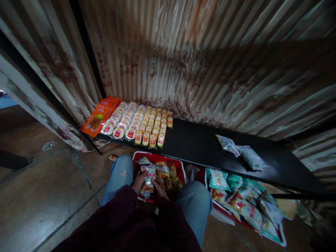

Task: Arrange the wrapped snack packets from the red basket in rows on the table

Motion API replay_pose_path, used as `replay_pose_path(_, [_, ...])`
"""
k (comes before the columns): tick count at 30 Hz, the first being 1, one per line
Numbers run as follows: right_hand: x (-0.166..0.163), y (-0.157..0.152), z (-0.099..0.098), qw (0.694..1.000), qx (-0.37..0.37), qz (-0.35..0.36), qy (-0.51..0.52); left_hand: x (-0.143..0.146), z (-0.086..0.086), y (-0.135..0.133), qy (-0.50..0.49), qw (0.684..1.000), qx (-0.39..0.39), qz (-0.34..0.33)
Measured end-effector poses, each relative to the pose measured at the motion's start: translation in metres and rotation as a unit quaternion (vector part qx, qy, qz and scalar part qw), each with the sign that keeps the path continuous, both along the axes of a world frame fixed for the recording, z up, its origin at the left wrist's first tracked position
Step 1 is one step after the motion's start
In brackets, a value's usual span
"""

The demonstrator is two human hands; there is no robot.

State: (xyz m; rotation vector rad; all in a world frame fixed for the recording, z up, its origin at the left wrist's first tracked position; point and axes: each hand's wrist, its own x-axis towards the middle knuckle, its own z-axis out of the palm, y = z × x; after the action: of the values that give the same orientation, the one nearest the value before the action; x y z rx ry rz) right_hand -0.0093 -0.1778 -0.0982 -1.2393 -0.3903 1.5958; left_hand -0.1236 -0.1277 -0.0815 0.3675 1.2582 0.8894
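I crouch over a red basket of snack packets between my knees. My left hand and my right hand both grip a red-and-white striped snack packet just above the basket, fingers curled round its sides. Several more packets lie in the basket beneath it. Dark maroon sleeves cover both my forearms.
A low black shelf runs in front, with rows of round white packs, small yellow packs and orange packs at its left, and two pale bags at its right. Green and red snack bags fill a tray at right. Corrugated wall behind.
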Motion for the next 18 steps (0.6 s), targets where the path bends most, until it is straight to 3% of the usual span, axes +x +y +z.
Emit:
replay_pose_path(8, [0.0004, -0.0027, 0.0018, 1.000, 0.014, 0.018, 0.016, 0.0001, -0.0029, 0.0040, 0.008, 1.000, -0.006, 0.007])
replay_pose_path(18, [0.0031, -0.0028, -0.0043, 1.000, -0.012, -0.023, -0.011, -0.0006, -0.0071, 0.0099, 0.000, 1.000, -0.015, -0.022])
